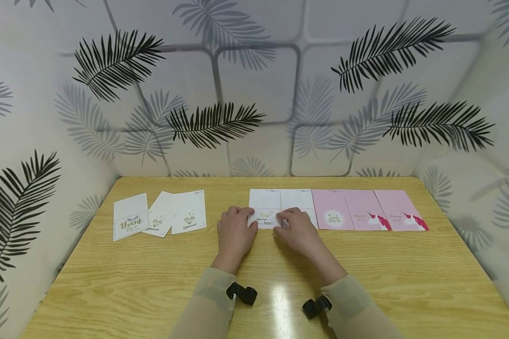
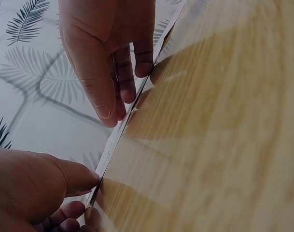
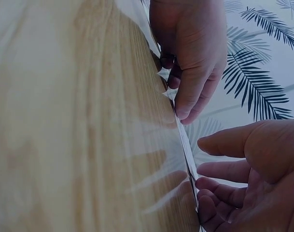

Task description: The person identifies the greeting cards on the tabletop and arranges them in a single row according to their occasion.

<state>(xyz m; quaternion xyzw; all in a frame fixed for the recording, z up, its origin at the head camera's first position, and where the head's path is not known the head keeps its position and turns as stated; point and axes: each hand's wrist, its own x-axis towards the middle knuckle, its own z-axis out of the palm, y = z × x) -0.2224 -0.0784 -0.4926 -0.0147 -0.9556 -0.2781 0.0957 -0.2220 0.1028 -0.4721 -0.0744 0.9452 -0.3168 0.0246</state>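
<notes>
In the head view a white card [image 1: 264,198] with gold wings and the word "heart" lies at mid-table between both hands. My left hand [image 1: 236,230] rests at its left edge, thumb at the lower corner and fingers spread loosely along the side. Across from it, my right hand [image 1: 302,230] has its thumb and fingertips by the card's right edge. That hand covers part of the neighbouring white card [image 1: 296,197]. From the left wrist view, the left thumb [image 2: 84,178] touches the thin card edge. The right fingers [image 3: 224,188] lie loosely bent beside the edge in the right wrist view.
Rightward, the row continues with a pink "smile" card [image 1: 325,202] and two pink unicorn cards [image 1: 360,205]. On the left lie a "Thank you" card [image 1: 130,207] and two overlapping diamond cards [image 1: 188,205]. The wooden table [image 1: 152,282] meets a leaf-patterned backdrop [image 1: 258,150].
</notes>
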